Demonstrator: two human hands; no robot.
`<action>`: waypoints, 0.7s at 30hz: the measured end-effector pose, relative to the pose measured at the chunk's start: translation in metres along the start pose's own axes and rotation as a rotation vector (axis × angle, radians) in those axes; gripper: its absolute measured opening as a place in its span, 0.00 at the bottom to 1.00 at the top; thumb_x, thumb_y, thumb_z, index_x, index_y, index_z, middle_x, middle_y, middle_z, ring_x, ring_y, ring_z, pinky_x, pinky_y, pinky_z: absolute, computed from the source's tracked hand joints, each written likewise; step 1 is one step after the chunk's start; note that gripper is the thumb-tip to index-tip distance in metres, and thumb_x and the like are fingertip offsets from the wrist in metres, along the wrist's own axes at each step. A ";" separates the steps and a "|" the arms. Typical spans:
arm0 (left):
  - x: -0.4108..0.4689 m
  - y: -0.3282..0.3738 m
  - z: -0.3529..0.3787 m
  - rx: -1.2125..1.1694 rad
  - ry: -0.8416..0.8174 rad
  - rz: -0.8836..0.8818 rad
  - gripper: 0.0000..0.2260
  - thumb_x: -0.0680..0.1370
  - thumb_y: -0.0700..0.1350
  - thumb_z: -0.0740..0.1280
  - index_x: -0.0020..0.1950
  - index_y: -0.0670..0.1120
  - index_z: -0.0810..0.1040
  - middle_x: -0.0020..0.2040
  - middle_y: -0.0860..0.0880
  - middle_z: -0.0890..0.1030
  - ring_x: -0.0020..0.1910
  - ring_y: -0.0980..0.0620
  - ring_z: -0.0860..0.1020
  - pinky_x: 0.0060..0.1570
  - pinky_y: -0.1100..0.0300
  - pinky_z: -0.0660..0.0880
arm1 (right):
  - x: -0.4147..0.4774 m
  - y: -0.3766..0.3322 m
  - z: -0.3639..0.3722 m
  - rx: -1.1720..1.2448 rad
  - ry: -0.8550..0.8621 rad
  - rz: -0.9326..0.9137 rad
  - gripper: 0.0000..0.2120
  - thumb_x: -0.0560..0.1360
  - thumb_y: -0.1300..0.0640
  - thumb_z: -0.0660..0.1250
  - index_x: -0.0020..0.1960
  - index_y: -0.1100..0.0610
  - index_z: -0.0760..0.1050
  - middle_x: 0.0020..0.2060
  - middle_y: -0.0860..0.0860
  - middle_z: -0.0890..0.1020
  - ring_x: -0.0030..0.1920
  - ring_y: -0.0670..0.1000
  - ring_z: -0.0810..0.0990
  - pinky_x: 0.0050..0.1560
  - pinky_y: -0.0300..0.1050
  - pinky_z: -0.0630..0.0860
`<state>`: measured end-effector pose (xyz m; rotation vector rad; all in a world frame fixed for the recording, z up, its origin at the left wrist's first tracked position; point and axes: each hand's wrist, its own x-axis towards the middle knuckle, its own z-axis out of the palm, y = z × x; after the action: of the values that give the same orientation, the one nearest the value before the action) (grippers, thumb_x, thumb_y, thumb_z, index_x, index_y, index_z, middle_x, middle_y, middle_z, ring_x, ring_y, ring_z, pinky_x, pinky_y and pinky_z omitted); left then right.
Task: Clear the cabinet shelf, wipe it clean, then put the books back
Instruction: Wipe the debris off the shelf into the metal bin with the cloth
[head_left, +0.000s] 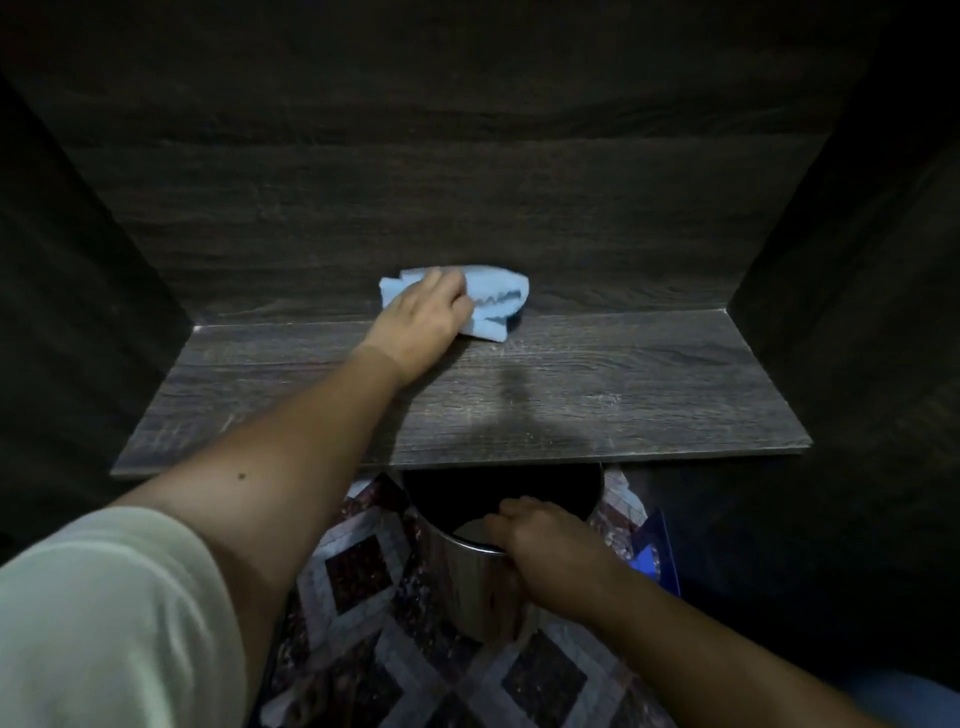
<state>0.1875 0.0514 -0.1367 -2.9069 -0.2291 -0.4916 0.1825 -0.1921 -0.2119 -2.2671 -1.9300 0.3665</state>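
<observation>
Pale sleeve (104, 613), left arm, nearest. Left hand (421, 322): fingers curled over bunched blue cloth (498, 301) at the back of the shelf (649, 389). Right hand (545, 545): grips steel pot (467, 592) rim, below shelf. Shelf cleared; wiping apparently under way; books not in view, return outstanding.

Metal bin (478, 587) — far rim hidden under shelf (623, 389).

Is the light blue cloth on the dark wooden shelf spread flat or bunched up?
Bunched up: the light blue cloth lies in crumpled folds under the left hand, at the back of the dark wooden shelf.
</observation>
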 end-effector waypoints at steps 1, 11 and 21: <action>-0.002 -0.001 0.004 -0.017 -0.005 -0.024 0.08 0.80 0.35 0.58 0.54 0.35 0.75 0.56 0.37 0.74 0.55 0.38 0.69 0.52 0.45 0.70 | 0.000 0.000 0.000 -0.011 -0.011 0.006 0.14 0.76 0.60 0.60 0.60 0.61 0.74 0.54 0.59 0.76 0.56 0.61 0.74 0.53 0.51 0.70; -0.001 0.009 0.027 -0.226 0.000 -0.228 0.16 0.72 0.42 0.73 0.57 0.38 0.76 0.52 0.37 0.78 0.50 0.37 0.77 0.45 0.45 0.75 | 0.003 0.003 0.014 -0.017 -0.067 0.039 0.14 0.77 0.60 0.61 0.62 0.59 0.73 0.55 0.57 0.75 0.57 0.60 0.74 0.55 0.51 0.71; 0.012 0.030 0.032 -0.256 -0.157 -0.310 0.18 0.82 0.48 0.60 0.71 0.49 0.71 0.65 0.42 0.67 0.61 0.40 0.65 0.60 0.49 0.67 | 0.000 0.003 0.016 0.021 -0.064 0.040 0.13 0.77 0.59 0.62 0.61 0.58 0.73 0.56 0.57 0.76 0.58 0.58 0.74 0.55 0.49 0.71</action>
<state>0.2144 0.0304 -0.1669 -3.1788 -0.6950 -0.3589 0.1811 -0.1931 -0.2279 -2.3109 -1.9030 0.4680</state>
